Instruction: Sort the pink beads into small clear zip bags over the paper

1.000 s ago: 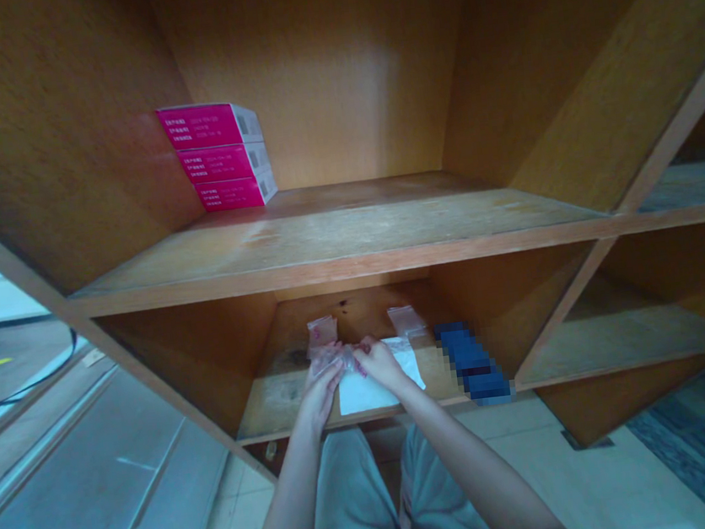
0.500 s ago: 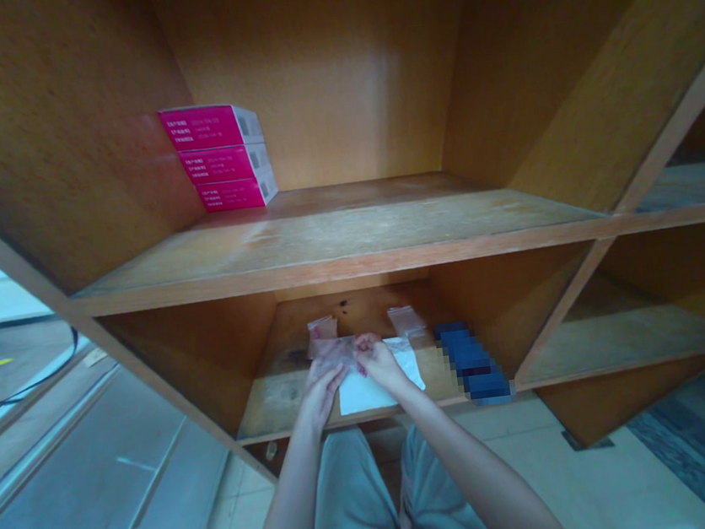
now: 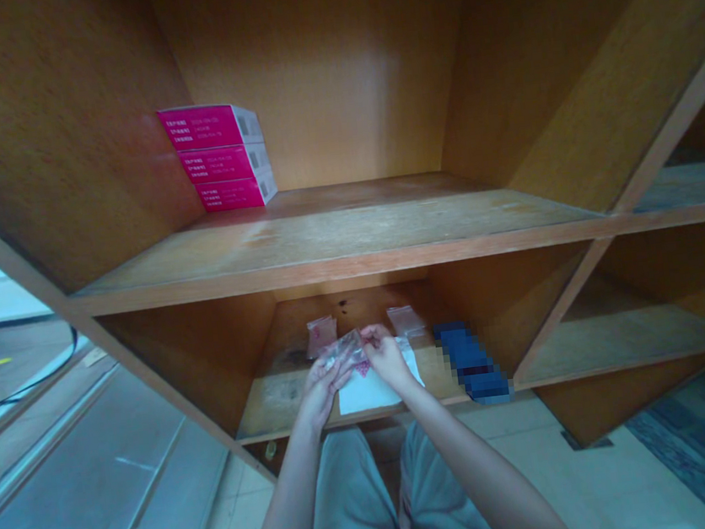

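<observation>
Wooden cabinet, open-fronted, its lower shelf [image 3: 272, 397] your work surface: bare wood, scuffed and stained toward the left. Upper shelf [image 3: 348, 229] above it, worn pale along the front; three pink boxes [image 3: 219, 156] stacked against its left wall. Pale tiled floor [image 3: 533, 456] below, your grey trousers [image 3: 347, 503] close to the shelf's front edge. Glass-like panel [image 3: 89, 473] off to the left, dark cable [image 3: 29, 395] beyond it.

On the lower shelf: white sheet [image 3: 364, 395] near the front, small pinkish-red pieces [image 3: 363, 368] in a cluster on it, below your fingers. Behind, a small bag with pink contents [image 3: 321, 336] on the left, clear bags [image 3: 406, 320] on the right. Blurred dark-blue object [image 3: 473, 363] right of the sheet.

Clear plastic bag [image 3: 349, 347] between your hands, tilted, over the sheet's back edge. Left hand [image 3: 321, 387] partly closed, fingers gripping its left end. Right hand [image 3: 383, 354] at its right end, fingertips bent close together; whether they pinch the plastic or a piece, cannot tell.
</observation>
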